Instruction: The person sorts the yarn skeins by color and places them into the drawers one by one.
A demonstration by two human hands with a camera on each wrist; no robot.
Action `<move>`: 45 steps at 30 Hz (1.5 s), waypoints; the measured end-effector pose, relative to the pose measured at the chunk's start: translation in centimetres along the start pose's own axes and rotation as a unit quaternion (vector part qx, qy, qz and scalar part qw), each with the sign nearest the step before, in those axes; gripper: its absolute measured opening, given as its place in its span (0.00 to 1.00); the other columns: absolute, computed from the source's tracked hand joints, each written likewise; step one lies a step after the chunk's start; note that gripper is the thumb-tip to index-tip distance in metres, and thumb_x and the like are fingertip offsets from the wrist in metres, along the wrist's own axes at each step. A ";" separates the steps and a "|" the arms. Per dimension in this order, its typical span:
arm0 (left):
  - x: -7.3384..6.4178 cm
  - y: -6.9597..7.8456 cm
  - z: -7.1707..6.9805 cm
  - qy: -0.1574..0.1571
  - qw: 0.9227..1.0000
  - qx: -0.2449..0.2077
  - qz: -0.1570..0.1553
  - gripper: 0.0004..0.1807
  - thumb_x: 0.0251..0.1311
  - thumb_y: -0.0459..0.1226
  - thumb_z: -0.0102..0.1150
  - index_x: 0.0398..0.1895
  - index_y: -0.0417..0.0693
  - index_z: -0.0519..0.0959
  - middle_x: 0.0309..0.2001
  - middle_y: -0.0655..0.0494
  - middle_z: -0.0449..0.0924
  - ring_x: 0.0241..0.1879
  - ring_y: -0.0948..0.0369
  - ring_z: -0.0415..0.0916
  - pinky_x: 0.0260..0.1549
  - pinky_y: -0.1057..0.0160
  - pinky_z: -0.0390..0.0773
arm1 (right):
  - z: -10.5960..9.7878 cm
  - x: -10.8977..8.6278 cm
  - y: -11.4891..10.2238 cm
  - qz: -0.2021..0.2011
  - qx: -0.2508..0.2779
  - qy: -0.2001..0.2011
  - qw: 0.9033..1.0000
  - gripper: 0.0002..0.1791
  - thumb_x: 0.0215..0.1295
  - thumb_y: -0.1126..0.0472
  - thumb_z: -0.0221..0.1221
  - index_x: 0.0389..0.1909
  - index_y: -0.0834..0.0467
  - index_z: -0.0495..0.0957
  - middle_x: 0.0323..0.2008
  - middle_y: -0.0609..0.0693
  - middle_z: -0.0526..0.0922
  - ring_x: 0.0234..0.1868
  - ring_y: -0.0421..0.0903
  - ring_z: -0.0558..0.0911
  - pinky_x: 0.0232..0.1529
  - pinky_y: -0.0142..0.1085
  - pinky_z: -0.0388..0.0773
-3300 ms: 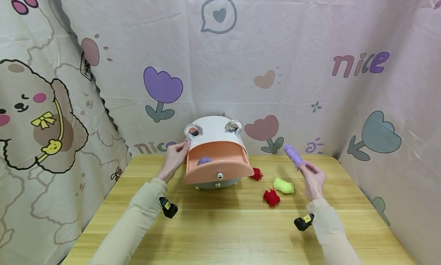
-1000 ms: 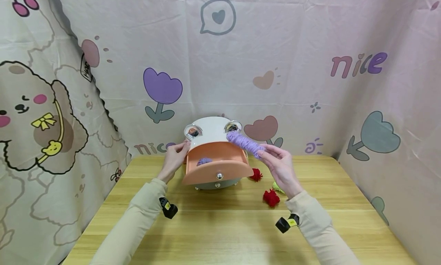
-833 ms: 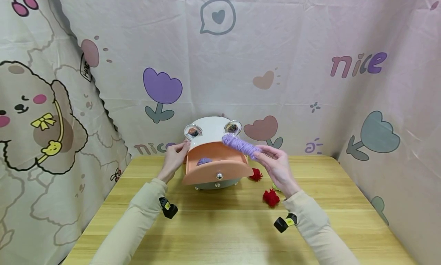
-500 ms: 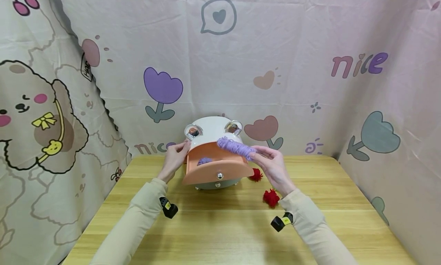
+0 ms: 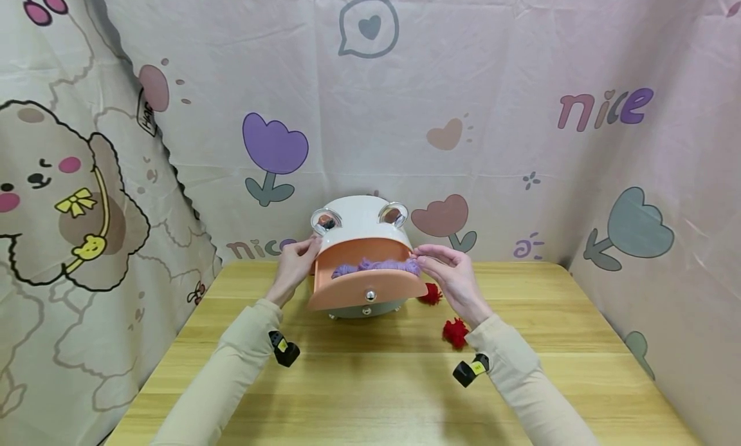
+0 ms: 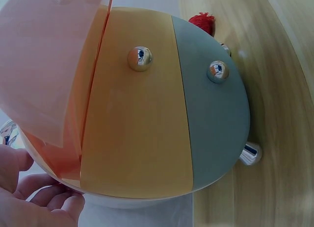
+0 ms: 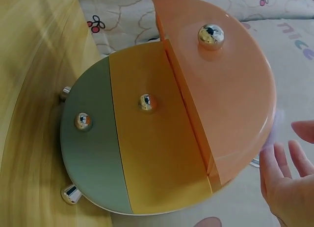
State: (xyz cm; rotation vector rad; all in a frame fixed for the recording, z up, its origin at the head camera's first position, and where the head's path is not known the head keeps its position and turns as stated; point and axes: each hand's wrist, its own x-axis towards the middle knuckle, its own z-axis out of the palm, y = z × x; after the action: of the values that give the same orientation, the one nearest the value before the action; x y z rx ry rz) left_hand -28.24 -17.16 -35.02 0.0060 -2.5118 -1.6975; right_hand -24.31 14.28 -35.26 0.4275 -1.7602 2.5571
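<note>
- Gripping the left edge of the white-topped cabinet (image 5: 361, 215), the left hand (image 5: 295, 266) has curled fingers partly hidden by the casing; the left wrist view cuts the hand off.
- The right hand (image 5: 454, 278) is at the right end of the pulled-out orange drawer (image 5: 347, 291), thumb and fingers parted and released; whether a fingertip brushes yarn is hard to make out.
- The long purple yarn bundle (image 5: 388, 265) lies inside that drawer, its lower part hidden by the drawer front; the right wrist view shows only a hazy purple patch.
- Another purple yarn bundle (image 5: 344, 271) lies at its left, and where one ends is unclear.
- On the table (image 5: 347, 394), a red yarn tuft (image 5: 430, 295) is partly covered by the drawer's corner; a nearer red tuft (image 5: 455, 333) lies just beside the right sleeve (image 5: 509, 356).
- Below, the yellow drawer (image 7: 152, 134) and grey-green drawer (image 7: 93, 138) are pushed in, insides hidden.
</note>
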 end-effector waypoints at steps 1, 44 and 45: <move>0.0 0.0 0.0 0.000 1.000 -0.001 0.001 0.29 0.77 0.49 0.47 0.71 0.41 0.69 0.76 0.50 0.63 0.69 0.45 0.72 0.65 0.49 0.76 | -0.1 0.0 0.0 0.001 -0.003 -0.001 1.000 0.11 0.64 0.74 0.63 0.45 0.60 0.85 0.42 0.48 0.90 0.46 0.42 0.89 0.54 0.32 0.84; 0.2 -0.1 0.1 0.006 1.000 0.005 0.004 0.28 0.76 0.48 0.48 0.71 0.41 0.69 0.75 0.47 0.65 0.71 0.45 0.68 0.69 0.49 0.71 | -0.8 -0.8 1.0 -0.031 -0.035 0.066 0.997 0.11 0.65 0.73 0.61 0.39 0.54 0.84 0.32 0.43 0.88 0.36 0.40 0.86 0.44 0.31 0.86; 0.2 -0.1 0.1 0.006 1.000 0.003 0.005 0.28 0.76 0.48 0.48 0.71 0.40 0.69 0.75 0.47 0.65 0.72 0.45 0.67 0.70 0.49 0.71 | -0.8 -0.9 1.0 -0.033 -0.044 0.071 0.996 0.11 0.65 0.72 0.61 0.37 0.53 0.84 0.31 0.43 0.88 0.34 0.40 0.85 0.42 0.31 0.86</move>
State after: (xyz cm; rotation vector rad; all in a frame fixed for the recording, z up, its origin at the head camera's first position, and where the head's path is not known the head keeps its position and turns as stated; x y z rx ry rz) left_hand -28.42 -17.14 -35.15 0.0050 -2.5043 -1.6812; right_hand -23.74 14.76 -36.66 0.2882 -1.7693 2.3900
